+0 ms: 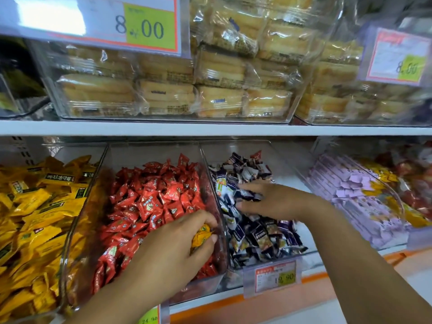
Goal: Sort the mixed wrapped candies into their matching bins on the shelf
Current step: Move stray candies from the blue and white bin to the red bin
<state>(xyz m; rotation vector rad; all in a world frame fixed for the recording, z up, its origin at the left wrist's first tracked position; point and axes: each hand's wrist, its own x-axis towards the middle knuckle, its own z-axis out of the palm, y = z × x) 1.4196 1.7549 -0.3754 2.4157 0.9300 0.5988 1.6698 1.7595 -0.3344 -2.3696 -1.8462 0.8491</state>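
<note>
On the lower shelf stand clear bins side by side: yellow candies (35,206) at the left, red candies (152,197) in the middle, dark purple-and-white candies (257,232) to the right. My left hand (173,249) is inside the red bin at its right wall and grips yellow wrapped candies (202,235) between fingers and thumb. My right hand (275,202) reaches into the purple bin, its fingers spread over the pile and touching the wrappers. Whether those fingers hold a piece is hidden.
Further right, a bin of pale lilac packets (350,195) with yellow and red packs behind it. The upper shelf (210,129) carries clear boxes of wrapped cakes (175,90) and price signs. A price tag (273,277) hangs on the purple bin's front.
</note>
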